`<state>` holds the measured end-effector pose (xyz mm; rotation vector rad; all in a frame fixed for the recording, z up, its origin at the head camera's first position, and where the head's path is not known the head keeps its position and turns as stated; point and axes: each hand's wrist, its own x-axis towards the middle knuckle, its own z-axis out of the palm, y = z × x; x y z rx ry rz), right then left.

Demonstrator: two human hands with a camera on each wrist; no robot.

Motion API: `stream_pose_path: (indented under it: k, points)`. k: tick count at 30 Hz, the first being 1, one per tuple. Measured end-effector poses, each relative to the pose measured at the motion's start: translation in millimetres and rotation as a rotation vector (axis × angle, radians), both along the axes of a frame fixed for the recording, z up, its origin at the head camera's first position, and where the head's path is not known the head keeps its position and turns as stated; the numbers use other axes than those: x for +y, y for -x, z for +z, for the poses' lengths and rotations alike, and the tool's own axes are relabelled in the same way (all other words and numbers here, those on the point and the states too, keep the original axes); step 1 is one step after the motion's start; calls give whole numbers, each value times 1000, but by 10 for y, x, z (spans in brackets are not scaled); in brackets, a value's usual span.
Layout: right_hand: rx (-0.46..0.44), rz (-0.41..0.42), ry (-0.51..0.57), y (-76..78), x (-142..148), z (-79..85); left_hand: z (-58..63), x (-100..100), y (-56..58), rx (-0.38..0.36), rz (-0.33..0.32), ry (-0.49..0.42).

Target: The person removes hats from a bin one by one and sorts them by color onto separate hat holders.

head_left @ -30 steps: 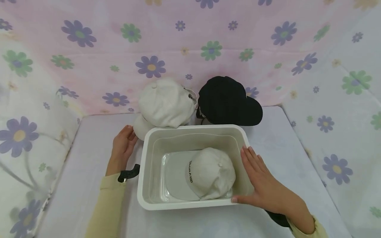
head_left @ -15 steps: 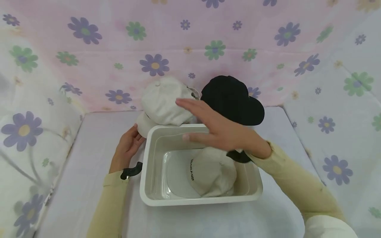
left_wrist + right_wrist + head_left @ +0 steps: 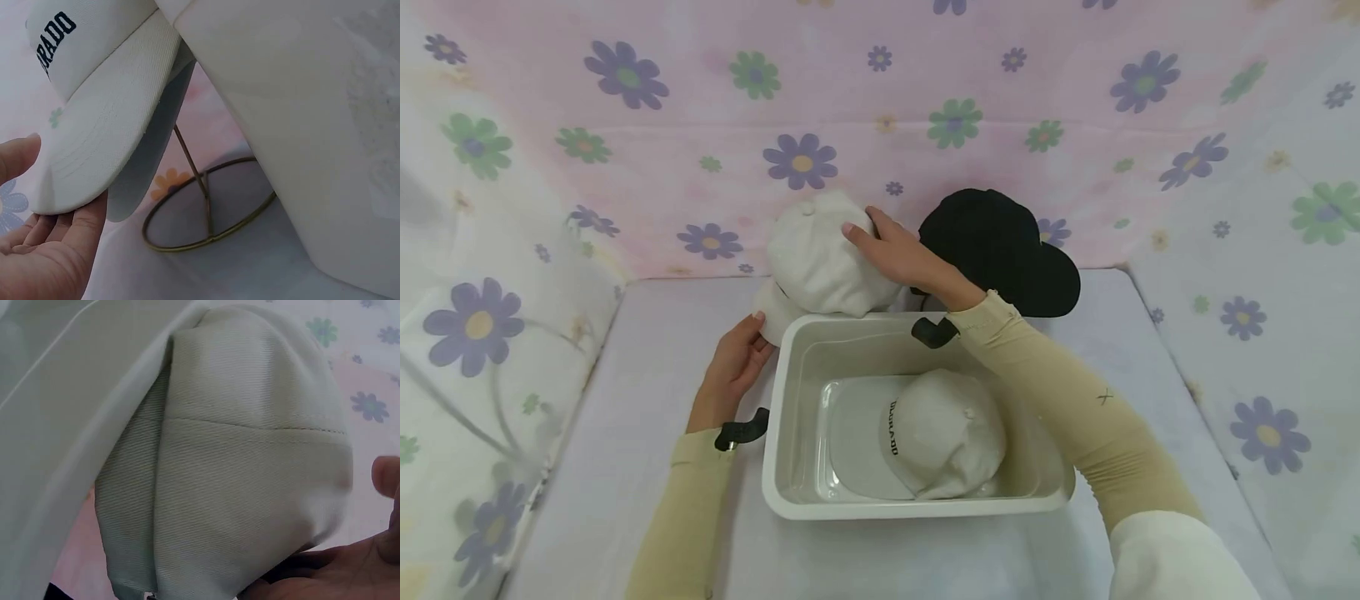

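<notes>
A white cap (image 3: 822,258) stands behind the bin, dark letters on its front in the left wrist view. My left hand (image 3: 735,362) holds its brim (image 3: 103,137), fingers tucked underneath and thumb at the edge. Directly below this brim shows a second pale brim (image 3: 147,159). At the back of the crown is my right hand (image 3: 901,250); its thumb overlaps the crown in the head view. In the right wrist view the fingers go behind the cap's fabric (image 3: 244,481), partly hidden, while the thumb stands apart from it.
A white plastic bin (image 3: 917,508) in front contains another pale cap (image 3: 951,433) with lettering. Right of the white cap is a black cap (image 3: 992,250). A thin brass-coloured stand (image 3: 209,237) with a ring base rises under the brims. Flowered cloth (image 3: 850,100) encloses the back and sides.
My right hand has left the bin's right rim and crossed over the bin to the back of the white cap. My left hand stays at the brim.
</notes>
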<state>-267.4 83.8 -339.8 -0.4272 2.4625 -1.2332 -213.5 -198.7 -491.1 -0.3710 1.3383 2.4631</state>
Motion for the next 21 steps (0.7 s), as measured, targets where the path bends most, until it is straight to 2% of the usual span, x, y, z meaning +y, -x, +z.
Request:
stream_pose_path:
  k: [5, 8, 11, 16, 21]
  points:
    - [-49, -38, -10, 30, 69, -8, -12, 10, 0, 9, 2, 78]
    - [-93, -37, -11, 55, 115, 21, -14, 20, 15, -3, 42, 146]
    - [-135, -49, 2, 87, 154, 61, 8, 22, 33, -24, 106, 175]
    - [-221, -85, 56, 156, 212, 101, 54, -7, 69, -17, 183, 158]
    - [-340, -113, 170, 232, 255, 100, 89, -13, 133, 7, 236, 90]
